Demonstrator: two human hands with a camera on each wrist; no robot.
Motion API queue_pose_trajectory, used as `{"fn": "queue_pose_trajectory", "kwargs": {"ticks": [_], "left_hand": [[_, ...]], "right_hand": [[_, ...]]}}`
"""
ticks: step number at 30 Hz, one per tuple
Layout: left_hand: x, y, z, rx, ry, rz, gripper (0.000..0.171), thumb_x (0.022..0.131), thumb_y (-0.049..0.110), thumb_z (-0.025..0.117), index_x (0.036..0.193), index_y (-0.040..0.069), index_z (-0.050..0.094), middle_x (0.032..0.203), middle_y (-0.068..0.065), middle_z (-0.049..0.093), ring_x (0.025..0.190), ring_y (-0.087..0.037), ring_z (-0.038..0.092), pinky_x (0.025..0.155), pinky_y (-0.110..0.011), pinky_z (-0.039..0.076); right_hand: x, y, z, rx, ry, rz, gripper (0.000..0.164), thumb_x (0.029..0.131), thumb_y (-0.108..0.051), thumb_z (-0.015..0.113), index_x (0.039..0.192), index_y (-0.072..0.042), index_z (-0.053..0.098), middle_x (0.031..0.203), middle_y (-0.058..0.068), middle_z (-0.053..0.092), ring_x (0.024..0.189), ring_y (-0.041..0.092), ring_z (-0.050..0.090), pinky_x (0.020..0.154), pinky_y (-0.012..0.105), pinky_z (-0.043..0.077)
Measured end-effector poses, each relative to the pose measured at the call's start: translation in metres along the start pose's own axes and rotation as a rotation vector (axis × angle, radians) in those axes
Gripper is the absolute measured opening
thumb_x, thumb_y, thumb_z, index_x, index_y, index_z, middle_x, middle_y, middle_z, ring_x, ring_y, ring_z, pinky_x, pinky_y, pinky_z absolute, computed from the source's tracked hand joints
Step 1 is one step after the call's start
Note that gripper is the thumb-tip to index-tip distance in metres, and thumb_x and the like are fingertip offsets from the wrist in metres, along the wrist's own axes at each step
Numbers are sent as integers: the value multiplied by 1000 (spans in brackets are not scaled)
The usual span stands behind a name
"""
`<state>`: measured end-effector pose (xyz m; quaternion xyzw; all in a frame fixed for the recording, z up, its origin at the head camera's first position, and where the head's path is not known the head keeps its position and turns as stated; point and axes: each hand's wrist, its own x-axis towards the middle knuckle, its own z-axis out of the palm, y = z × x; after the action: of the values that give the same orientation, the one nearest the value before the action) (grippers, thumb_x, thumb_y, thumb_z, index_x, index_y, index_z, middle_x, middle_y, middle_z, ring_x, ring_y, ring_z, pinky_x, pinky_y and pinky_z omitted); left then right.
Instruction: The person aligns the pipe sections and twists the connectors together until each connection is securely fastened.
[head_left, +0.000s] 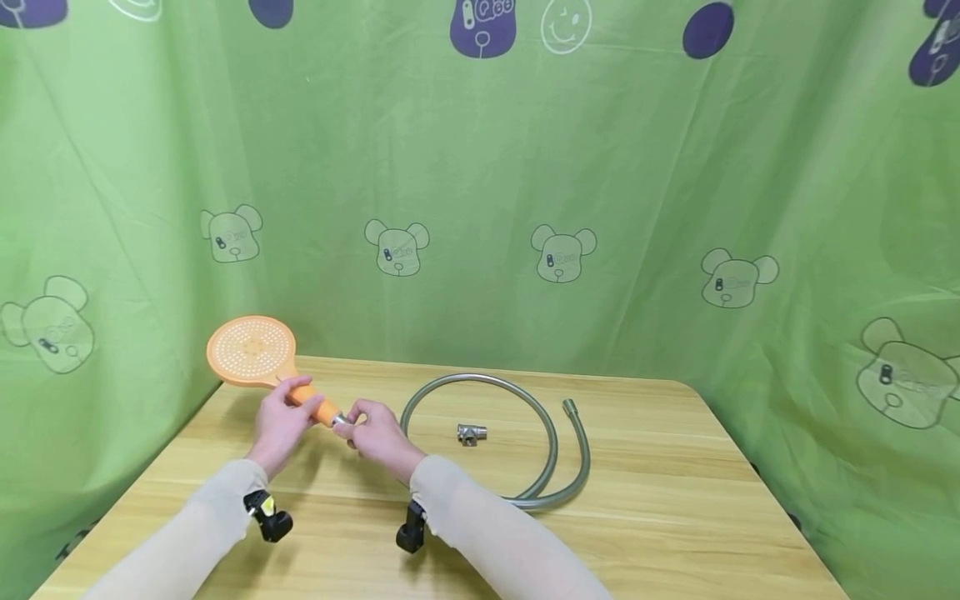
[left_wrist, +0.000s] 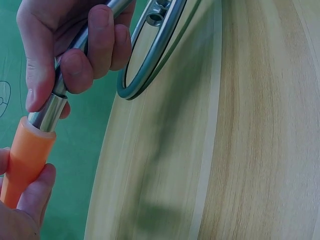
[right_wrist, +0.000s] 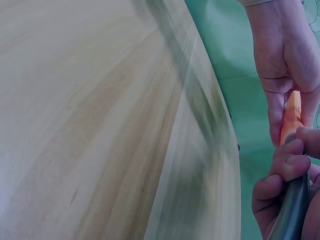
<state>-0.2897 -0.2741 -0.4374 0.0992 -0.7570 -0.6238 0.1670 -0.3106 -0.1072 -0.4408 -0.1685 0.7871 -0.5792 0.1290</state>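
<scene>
An orange shower head (head_left: pixel 251 348) with a round, perforated face is held above the left side of the table, face up and tilted. My left hand (head_left: pixel 279 423) grips its handle between thumb and fingers. In the left wrist view, my right hand (head_left: pixel 381 435) pinches the end of a grey shower hose (head_left: pixel 553 442) with curled fingers. The hose's silver connector (left_wrist: pixel 49 112) meets the lower end of the orange handle (left_wrist: pixel 29 155). How far it is screwed on cannot be seen. The right wrist view shows the hose (right_wrist: pixel 294 207) running through the right hand.
A small metal tee valve (head_left: pixel 471 434) lies on the wooden table (head_left: pixel 675 500) within the hose loop. The hose's free end (head_left: pixel 570 407) lies to the right. Green curtain (head_left: pixel 480 167) surrounds the table at the back and sides.
</scene>
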Motion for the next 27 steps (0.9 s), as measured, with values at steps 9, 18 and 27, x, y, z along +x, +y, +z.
{"fn": "queue_pose_trajectory", "kwargs": {"ticks": [9, 18, 27], "left_hand": [[3, 0, 3, -15, -15, -10, 52, 98, 5, 63, 147, 0, 45, 135, -30, 46, 99, -21, 64, 81, -21, 60], [3, -1, 3, 60, 2, -37, 60, 97, 12, 66, 151, 4, 41, 144, -31, 44, 111, -35, 63, 79, -21, 61], [1, -6, 5, 90, 28, -45, 60, 96, 13, 67, 149, 3, 41, 138, -28, 48, 107, -32, 63, 76, -19, 60]], "right_hand": [[2, 0, 2, -39, 39, 39, 22, 89, -19, 76, 85, -11, 56, 74, 15, 70, 49, 11, 46, 41, 22, 35], [-1, -2, 1, -57, 44, 75, 26, 86, -24, 79, 85, -11, 57, 64, 7, 65, 44, 12, 43, 38, 22, 33], [-3, 0, 0, -132, 48, 58, 25, 85, -26, 81, 86, -12, 60, 75, 16, 72, 45, 16, 50, 42, 27, 44]]}}
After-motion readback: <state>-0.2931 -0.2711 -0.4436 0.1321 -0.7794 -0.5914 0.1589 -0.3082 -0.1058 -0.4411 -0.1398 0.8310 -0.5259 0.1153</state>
